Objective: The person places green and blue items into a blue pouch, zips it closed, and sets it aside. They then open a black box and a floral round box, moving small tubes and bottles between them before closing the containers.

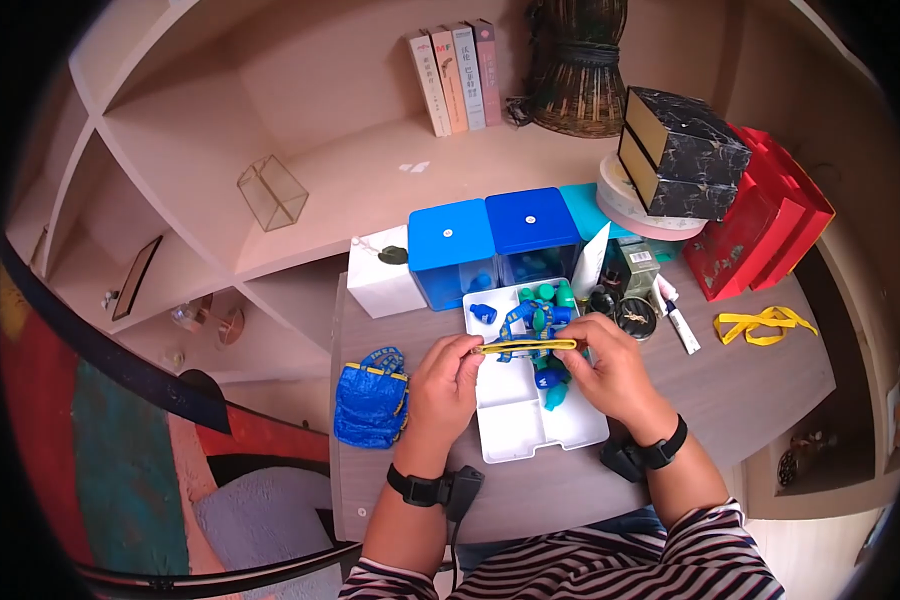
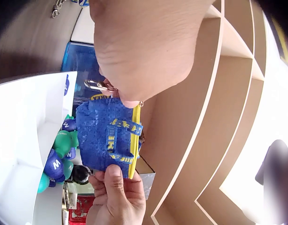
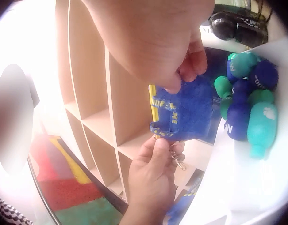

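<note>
A small blue pouch (image 2: 99, 133) with a yellow zipper edge and blue-and-yellow lettered straps is stretched between both hands over the white tray (image 1: 510, 430). My left hand (image 1: 445, 385) pinches one top corner, beside a metal clasp (image 2: 98, 85). At the opposite corner my right hand (image 1: 615, 370) grips with thumb and fingers. Seen from the head, the yellow edge faces up with a narrow dark gap along it. Several blue and green bottle-shaped pieces (image 3: 262, 124), some with white letters, lie in the tray's compartments beneath, partly hidden by the pouch.
Another small blue bag (image 1: 368, 405) lies left of the tray. Behind stand blue-lidded boxes (image 1: 452, 238) and a white box (image 1: 385, 275). Small jars and a white tube (image 1: 682, 330) sit to the right, near a yellow ribbon (image 1: 765, 325) and red bags (image 1: 755, 225).
</note>
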A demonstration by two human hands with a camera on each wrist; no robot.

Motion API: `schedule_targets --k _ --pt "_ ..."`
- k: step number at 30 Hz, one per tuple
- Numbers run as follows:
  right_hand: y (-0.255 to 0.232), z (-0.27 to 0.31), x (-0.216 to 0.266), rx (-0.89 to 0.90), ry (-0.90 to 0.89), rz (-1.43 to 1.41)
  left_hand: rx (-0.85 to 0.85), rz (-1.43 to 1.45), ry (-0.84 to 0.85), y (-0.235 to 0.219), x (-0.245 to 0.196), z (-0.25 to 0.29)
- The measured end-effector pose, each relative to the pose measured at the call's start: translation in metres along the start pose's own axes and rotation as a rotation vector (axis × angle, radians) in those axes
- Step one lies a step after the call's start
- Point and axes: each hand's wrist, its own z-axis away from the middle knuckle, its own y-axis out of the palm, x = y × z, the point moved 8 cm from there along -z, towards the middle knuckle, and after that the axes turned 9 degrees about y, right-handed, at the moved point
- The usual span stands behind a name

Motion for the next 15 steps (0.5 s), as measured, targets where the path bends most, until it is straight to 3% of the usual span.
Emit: schedule_targets --k 4,8,11,15 --pt "-0.007 0.001 -0.015 -0.142 0.041 -0.086 -0.032 -0.007 -0.036 -0.001 0.0 0.0" --pt "-0.008 0.001 -0.021 -0.135 0.058 -0.061 -0.02 -0.02 -0.028 0.002 -0.003 0.001" --pt "-0.005 0.0 -0.015 -0.084 -0.043 0.018 0.001 -0.019 -0.009 0.009 -0.003 0.004" --pt "0.007 0.001 -0.023 0.03 0.018 0.041 -0.035 -0.059 0.004 0.008 0.004 0.007"
